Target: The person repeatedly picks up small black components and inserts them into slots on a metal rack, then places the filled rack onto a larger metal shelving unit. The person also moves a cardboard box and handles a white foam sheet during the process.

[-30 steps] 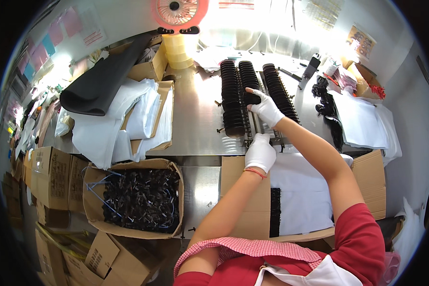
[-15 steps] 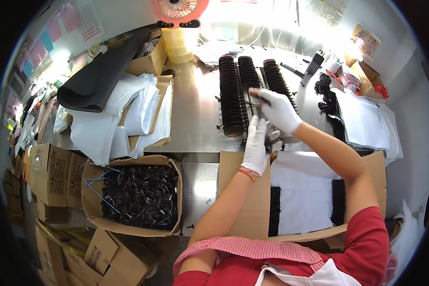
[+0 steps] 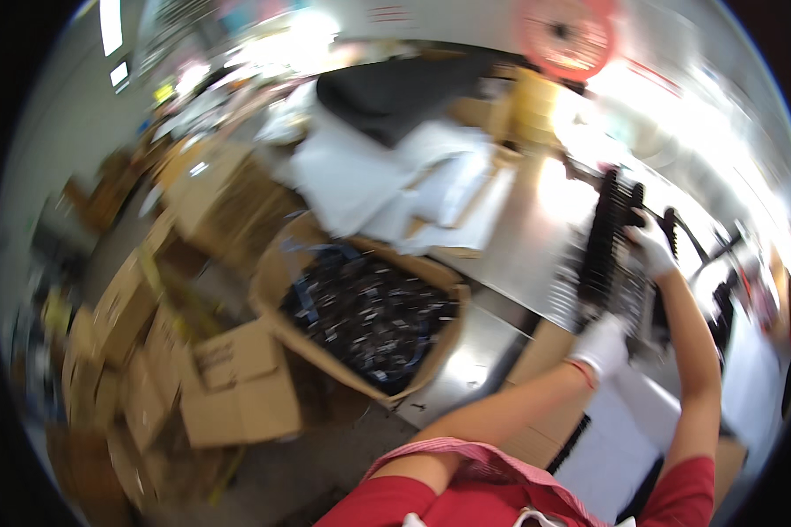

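Both my hands wear white gloves and work at the right of a blurred picture. My right hand point(image 3: 652, 248) grips the far end of a long row of black pieces point(image 3: 603, 235) on the shiny metal table point(image 3: 511, 250). The near end of that row is in my left hand point(image 3: 601, 344), which has a red band at the wrist. More black rows lie just beyond the right hand. Motion blur hides the fingers' exact hold.
An open cardboard box point(image 3: 283, 263) full of small black parts point(image 3: 369, 312) stands left of the table. Stacked cardboard boxes point(image 3: 228, 386) crowd the floor at lower left. White sheets point(image 3: 369, 176) and a black cover point(image 3: 395, 92) lie on the table's far side, and a white sheet point(image 3: 620, 439) lies near my body.
The view has swung left and blurred, so the table and my hands now sit at the right. Both hands stay on the row of black pieces.
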The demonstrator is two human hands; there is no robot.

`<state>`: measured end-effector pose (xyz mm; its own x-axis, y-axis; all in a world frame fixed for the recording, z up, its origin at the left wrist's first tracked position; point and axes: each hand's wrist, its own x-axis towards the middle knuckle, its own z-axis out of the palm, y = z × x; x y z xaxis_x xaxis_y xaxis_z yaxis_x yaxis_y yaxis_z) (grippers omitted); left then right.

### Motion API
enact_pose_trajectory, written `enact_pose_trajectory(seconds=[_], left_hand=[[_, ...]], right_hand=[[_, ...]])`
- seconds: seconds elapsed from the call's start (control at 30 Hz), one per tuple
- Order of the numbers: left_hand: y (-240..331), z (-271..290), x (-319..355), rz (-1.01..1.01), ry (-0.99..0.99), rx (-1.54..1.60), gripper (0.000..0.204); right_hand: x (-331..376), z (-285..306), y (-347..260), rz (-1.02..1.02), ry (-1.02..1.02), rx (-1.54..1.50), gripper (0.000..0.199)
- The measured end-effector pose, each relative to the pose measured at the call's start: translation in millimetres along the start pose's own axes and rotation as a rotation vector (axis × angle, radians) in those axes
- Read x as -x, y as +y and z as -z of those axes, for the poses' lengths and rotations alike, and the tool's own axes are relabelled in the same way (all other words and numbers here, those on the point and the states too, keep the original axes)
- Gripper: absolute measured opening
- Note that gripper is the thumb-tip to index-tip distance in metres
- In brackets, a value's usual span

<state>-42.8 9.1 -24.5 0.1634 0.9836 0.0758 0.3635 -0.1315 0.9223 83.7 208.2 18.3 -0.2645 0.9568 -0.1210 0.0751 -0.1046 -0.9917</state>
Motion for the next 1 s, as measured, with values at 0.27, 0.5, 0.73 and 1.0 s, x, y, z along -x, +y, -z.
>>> enact_pose_trajectory(seconds=[0.27,0.5,0.73,1.0], left_hand=[[-4.0,-38.5,0.1,0.094,0.034,-0.303,0.036],[-3.6,-22.1,-4.7,0.054,-0.093,-0.235,0.024],[27.4,1.6,-21.1,0.146,0.227,1.616,0.038],[36.1,14.9,-10.2,0.443,-0.044,1.101,0.016]], right_hand=[[-18.7,19.8,75.7,0.565,0.196,0.902,0.058],[-33.4,28.7,49.3,0.490,0.162,1.027,0.059],[150.5,-64.4,-46.8,0.308,-0.135,0.840,0.048],[85.2,2.1,-40.6,0.292,0.065,0.572,0.030]])
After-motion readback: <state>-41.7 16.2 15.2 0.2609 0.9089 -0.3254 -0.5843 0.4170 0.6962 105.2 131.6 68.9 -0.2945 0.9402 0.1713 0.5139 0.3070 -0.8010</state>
